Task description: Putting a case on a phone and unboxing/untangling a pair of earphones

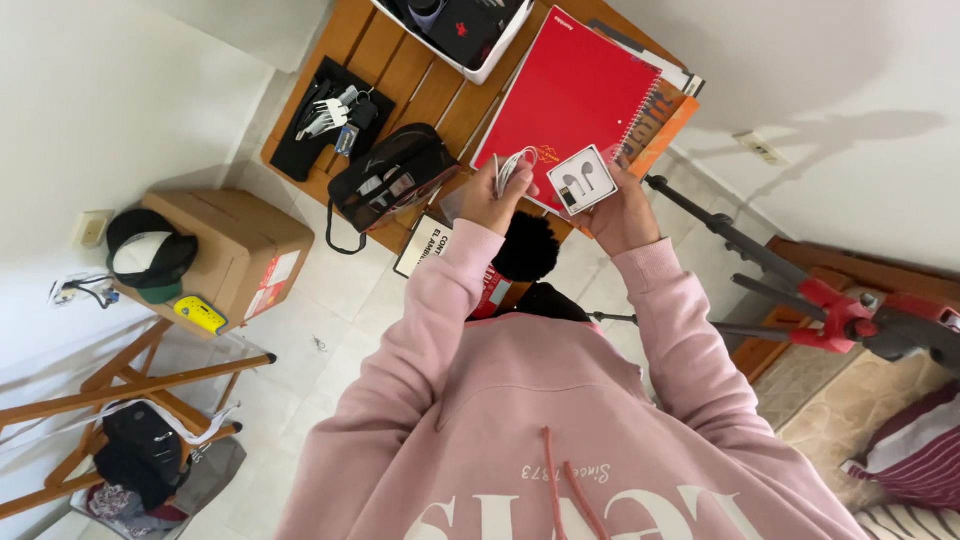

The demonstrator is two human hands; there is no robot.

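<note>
Pink sweatshirt fills the bottom of the view, both sleeves reaching up toward the table. At the end of the left sleeve, the left hand is closed around a bundle of white cable, fingers curled tight about the loops so that only the top of the coil shows above them. Just beside it, the right hand grips a small white earphone box by its lower right corner and edge, fingers pinched on it with the printed face turned up. Cable and box are held above the near edge of the table, close together but not touching as far as I can tell.

The cable looks light, thin and limp; it would likely slip loose and tangle unless held around the whole coil. The box looks light and stiff, probably thin card, so it is best taken by opposite edges rather than squeezed on its face.

Beyond the hands lie a red spiral notebook and a black pouch. Farther off sit a black tray with keys and a white bin.
</note>
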